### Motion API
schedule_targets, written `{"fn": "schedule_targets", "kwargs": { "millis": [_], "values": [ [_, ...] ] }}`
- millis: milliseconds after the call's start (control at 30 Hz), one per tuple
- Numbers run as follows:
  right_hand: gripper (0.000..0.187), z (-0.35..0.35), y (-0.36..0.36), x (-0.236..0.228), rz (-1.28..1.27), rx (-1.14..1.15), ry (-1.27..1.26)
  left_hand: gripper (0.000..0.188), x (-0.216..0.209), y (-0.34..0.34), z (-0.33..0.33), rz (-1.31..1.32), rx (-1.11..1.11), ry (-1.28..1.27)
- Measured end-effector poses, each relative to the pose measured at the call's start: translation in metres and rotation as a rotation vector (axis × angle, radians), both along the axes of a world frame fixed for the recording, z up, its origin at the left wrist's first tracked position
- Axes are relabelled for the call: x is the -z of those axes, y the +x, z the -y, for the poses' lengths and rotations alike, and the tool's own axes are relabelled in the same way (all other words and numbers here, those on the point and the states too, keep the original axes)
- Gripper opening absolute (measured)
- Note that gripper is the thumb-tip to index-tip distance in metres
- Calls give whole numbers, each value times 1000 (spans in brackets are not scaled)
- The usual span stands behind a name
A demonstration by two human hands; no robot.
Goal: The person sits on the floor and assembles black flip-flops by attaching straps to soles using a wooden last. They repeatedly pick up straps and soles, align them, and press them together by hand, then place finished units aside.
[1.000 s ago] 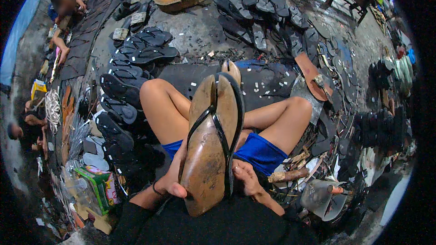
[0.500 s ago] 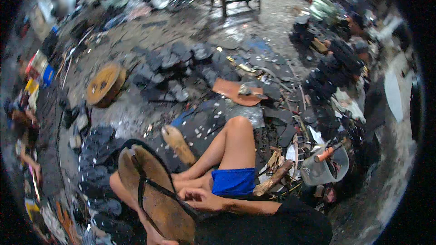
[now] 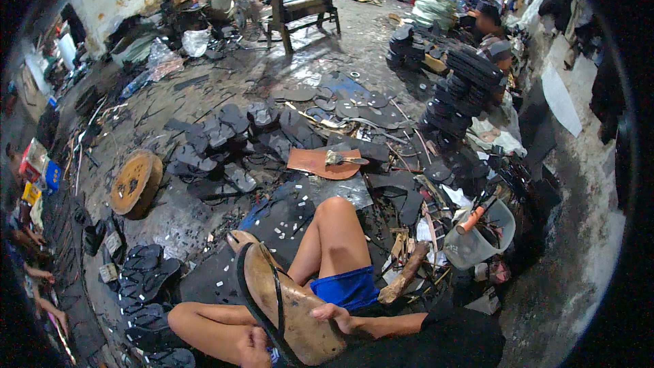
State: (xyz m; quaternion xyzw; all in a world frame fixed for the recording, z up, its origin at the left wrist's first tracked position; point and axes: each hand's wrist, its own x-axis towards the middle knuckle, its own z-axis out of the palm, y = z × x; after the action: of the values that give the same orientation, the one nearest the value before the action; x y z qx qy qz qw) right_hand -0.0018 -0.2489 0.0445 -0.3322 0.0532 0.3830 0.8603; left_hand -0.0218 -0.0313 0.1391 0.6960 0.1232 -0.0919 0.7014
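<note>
A flip-flop [image 3: 289,293] with a black sole edge, black straps and a tan, worn foot-shaped face tilts up over my lap. My right hand [image 3: 332,317] is closed on its right edge, the thumb lying over the tan face. Beside its lower left edge, my left hand [image 3: 253,349] has curled fingers; what they hold, if anything, is hidden. Just behind the toe end, a tan wooden foot form [image 3: 240,237] is partly covered by the flip-flop. To the left of my bent leg lie several finished black flip-flops [image 3: 146,276].
Black sole pieces [image 3: 225,129] lie heaped ahead. Nearby are a round wooden block [image 3: 136,184] and a brown sheet [image 3: 320,163] with a brush-like tool [image 3: 346,158]. At right stands a translucent bin [image 3: 494,238] with an orange-handled tool [image 3: 471,221]. People sit farther off.
The flip-flop has moved right and tilted differently. My right hand, formerly beside the straps, now grips its right edge. My left hand has left the heel end for the lower left side.
</note>
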Motion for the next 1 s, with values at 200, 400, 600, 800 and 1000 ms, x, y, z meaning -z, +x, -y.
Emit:
{"fn": "schedule_targets", "kwargs": {
  "millis": [200, 400, 600, 800, 1000],
  "values": [
    [39, 11, -1, -29, -193, 200, -28, 53, 61, -34, 11, -292, 47, -235],
    [51, 18, 4, -83, -223, 61, 46, 57, 59, -55, -5, -495, 82, -400],
    [69, 10, 19, -65, 168, -159, 205, 52, 43, -38, -13, -457, 70, -392],
    [90, -7, 56, -69, 641, -59, 199, 52, 18, -12, -26, -329, 30, -362],
    [117, -27, 66, -79, 482, -350, -607, 56, 15, -5, -23, -253, -11, -307]
  ]
}}
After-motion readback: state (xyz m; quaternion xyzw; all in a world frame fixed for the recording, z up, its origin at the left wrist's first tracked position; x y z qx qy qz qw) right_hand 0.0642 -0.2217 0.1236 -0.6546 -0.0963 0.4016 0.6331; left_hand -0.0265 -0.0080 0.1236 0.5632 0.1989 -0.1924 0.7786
